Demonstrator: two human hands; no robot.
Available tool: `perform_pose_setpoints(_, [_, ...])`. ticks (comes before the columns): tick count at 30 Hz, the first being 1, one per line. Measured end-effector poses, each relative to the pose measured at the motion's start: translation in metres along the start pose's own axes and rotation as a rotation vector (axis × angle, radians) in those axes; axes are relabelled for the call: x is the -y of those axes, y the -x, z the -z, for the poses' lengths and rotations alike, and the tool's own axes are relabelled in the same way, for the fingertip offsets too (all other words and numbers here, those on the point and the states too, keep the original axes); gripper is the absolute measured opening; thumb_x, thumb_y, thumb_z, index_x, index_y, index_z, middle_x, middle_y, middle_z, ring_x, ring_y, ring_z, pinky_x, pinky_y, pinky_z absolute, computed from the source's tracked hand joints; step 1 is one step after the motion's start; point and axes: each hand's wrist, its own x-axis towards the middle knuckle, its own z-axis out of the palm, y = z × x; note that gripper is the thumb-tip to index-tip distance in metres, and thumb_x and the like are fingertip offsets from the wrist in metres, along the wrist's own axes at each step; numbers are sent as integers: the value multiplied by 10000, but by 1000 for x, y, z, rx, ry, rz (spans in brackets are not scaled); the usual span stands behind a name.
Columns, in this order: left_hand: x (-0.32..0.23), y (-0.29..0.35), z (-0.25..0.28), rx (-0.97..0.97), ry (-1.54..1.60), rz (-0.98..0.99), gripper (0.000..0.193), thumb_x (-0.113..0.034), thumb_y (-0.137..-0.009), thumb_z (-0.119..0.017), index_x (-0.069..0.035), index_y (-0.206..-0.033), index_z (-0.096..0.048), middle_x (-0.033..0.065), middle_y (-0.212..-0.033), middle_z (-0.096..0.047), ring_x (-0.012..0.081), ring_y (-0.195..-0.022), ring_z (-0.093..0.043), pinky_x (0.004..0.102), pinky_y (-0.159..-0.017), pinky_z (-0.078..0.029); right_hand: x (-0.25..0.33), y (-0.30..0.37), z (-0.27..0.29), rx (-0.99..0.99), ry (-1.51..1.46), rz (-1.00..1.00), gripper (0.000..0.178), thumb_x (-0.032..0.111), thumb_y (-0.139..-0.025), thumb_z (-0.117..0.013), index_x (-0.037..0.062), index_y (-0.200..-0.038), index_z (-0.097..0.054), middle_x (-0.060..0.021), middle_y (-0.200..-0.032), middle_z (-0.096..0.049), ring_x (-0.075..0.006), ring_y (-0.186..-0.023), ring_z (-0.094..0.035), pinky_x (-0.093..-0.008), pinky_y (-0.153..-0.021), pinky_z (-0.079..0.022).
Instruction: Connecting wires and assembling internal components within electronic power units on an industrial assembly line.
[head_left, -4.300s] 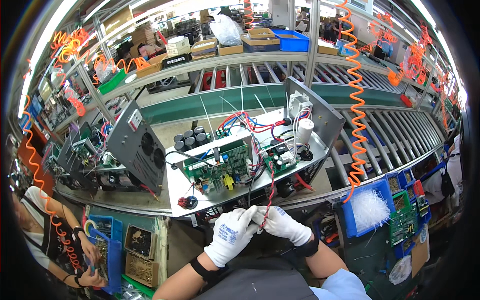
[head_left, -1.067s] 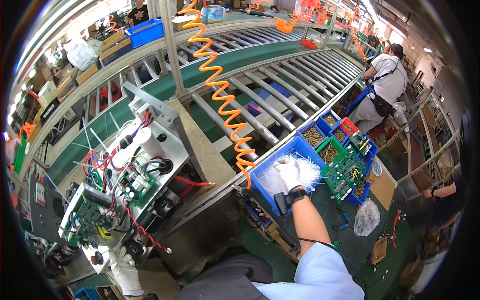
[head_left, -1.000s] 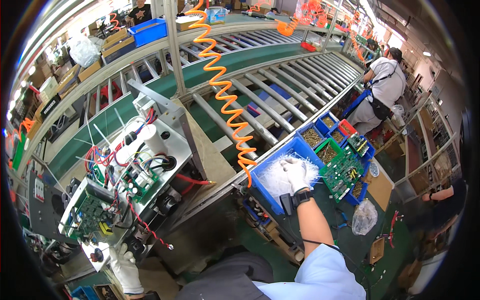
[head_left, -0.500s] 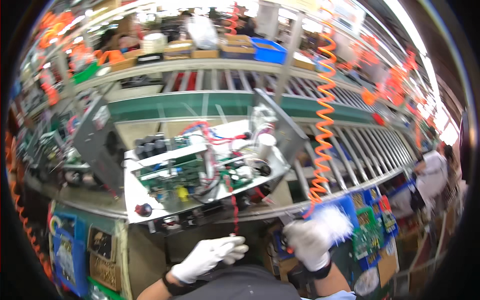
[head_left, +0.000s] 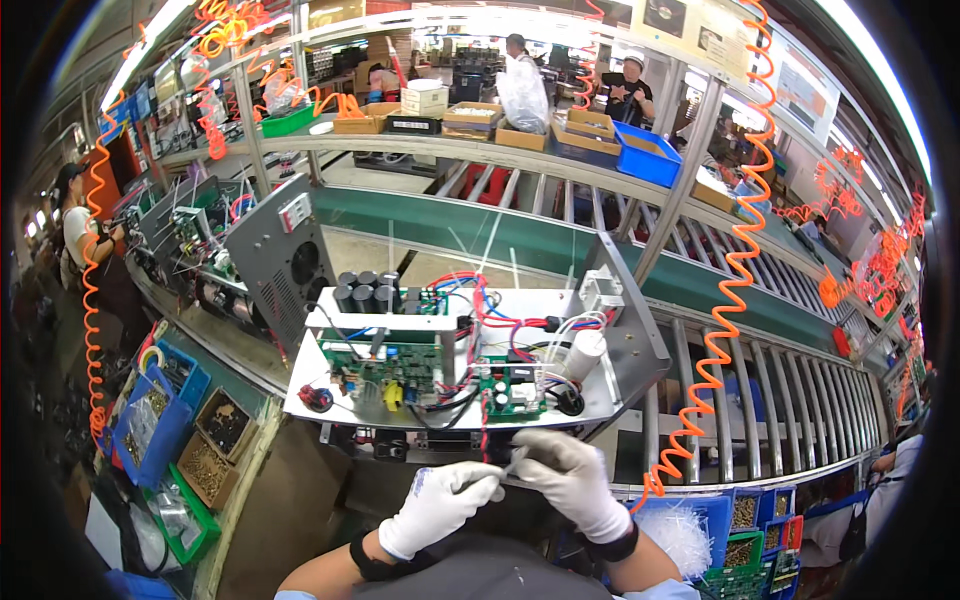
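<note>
Both my hands wear white gloves and meet in front of an open electronics chassis (head_left: 450, 335). My left hand (head_left: 440, 508) is closed in a pinch at the lower end of a red twisted wire (head_left: 485, 440), which hangs from the chassis front. Right beside it, my right hand (head_left: 575, 485) pinches a thin whitish strip (head_left: 517, 460), partly hidden by the fingers. Inside the chassis are a green circuit board (head_left: 512, 392), black capacitors (head_left: 362, 295), a white cylinder (head_left: 587, 353) and bundled red, blue and black wires.
An orange coiled hose (head_left: 712, 370) hangs at the right, before a roller conveyor (head_left: 770, 410). White thin strips (head_left: 672, 535) fill a blue bin at lower right, near small screw bins (head_left: 742, 550). Parts boxes (head_left: 205, 470) stand at left. Another chassis (head_left: 285, 255) is behind left.
My right hand has moved left from beside the bin of white strips to my left hand. My left hand keeps its pinch at the red wire. The view has shifted and sharpened.
</note>
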Motion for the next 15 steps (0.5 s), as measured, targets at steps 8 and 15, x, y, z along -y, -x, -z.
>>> perform_pose_setpoints(8, [-9,0,4,337,11,250,267,-182,-940,-541,1,-1113,-629,82,-930,-696,108,-863,-641,233,-777,-493,-11,11,7,65,282,99,130,27,-795,-689,-9,-917,-662,-62,-803,-682,-109,-697,-636,-249,-626,-509])
perform_pose_setpoints(15, [-41,-11,3,352,-148,-68,238,-200,-933,-527,-21,-1054,-628,61,-879,-699,121,-793,-642,244,-740,-490,50,-59,43,51,1109,782,384,-2,-716,-611,60,-1096,-612,-128,-1176,-583,-317,-1071,-552,-435,-896,-431])
